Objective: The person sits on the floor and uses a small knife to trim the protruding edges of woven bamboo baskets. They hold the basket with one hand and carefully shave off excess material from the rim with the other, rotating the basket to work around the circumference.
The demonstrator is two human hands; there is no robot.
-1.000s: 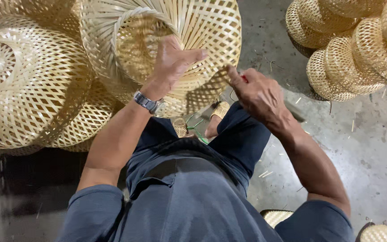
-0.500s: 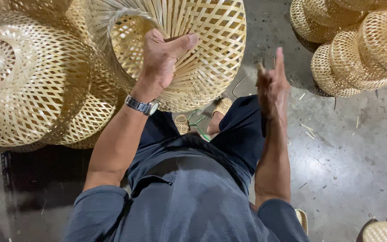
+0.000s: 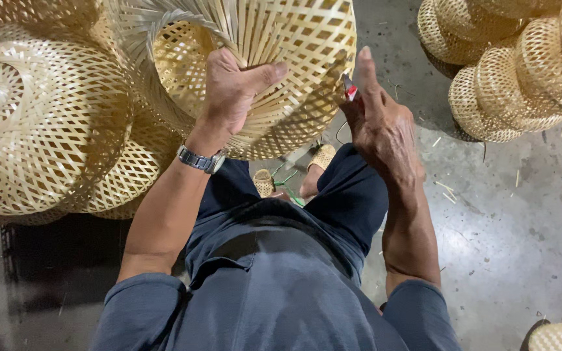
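I hold a large woven bamboo basket (image 3: 294,58) up in front of me, its open mouth turned toward me. My left hand (image 3: 232,88), a metal watch on its wrist, grips the basket's rim with the thumb over the weave. My right hand (image 3: 378,123) is raised at the basket's right side and holds a small red-handled tool (image 3: 349,88) against the weave. My dark trousers and woven sandals (image 3: 323,156) show below.
A big open-weave bamboo shade (image 3: 40,123) and more woven pieces lie stacked at the left. Several smaller woven baskets (image 3: 508,71) are piled at the upper right, one more (image 3: 557,338) at the bottom right. The concrete floor (image 3: 508,214) carries bamboo scraps.
My right hand rose from near my knee to the basket's right side with the small tool. The basket was drawn closer and my left hand shifted its grip on the rim.
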